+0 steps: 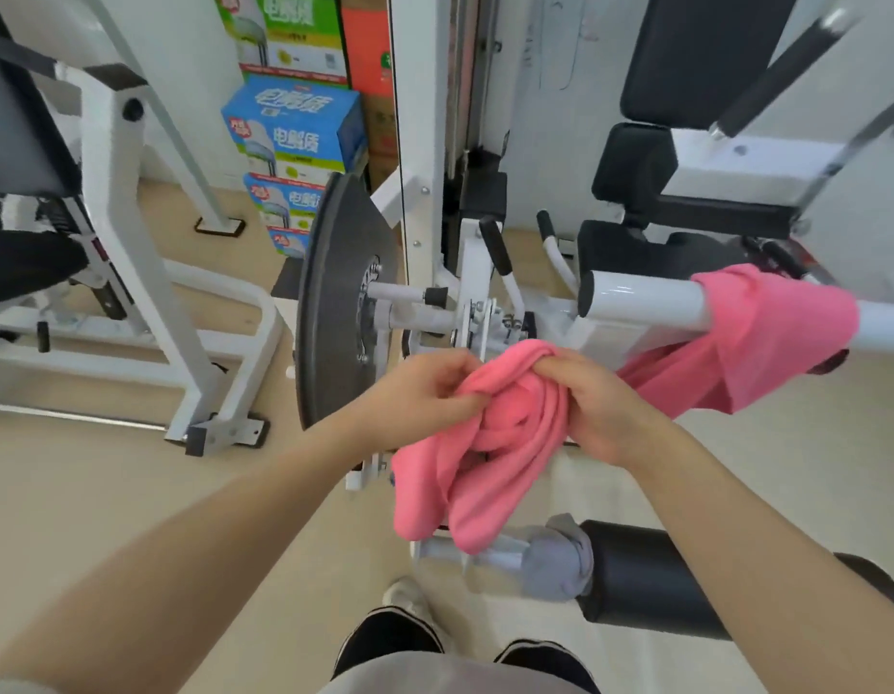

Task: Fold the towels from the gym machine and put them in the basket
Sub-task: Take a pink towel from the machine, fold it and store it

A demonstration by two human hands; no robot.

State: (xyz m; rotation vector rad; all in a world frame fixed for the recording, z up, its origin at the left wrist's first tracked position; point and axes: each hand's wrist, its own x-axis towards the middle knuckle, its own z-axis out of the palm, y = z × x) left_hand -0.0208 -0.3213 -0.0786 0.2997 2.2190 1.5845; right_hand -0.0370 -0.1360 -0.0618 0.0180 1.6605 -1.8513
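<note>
Two hands gripped a bunched pink towel point(477, 458) in front of the gym machine point(485, 273).
The left hand point(425, 393) and right hand point(598, 408) each had fingers curled into the cloth's upper folds, its loose ends hanging below. A second pink towel point(765, 333) lay draped over the machine's white bar point(645, 298), and a grey towel point(560, 558) sat beside the black roller pad point(650, 573).

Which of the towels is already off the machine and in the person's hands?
The bunched pink towel, gripped by the left hand and right hand. The other pink towel hangs over the white bar; the grey towel lies lower down.
</note>
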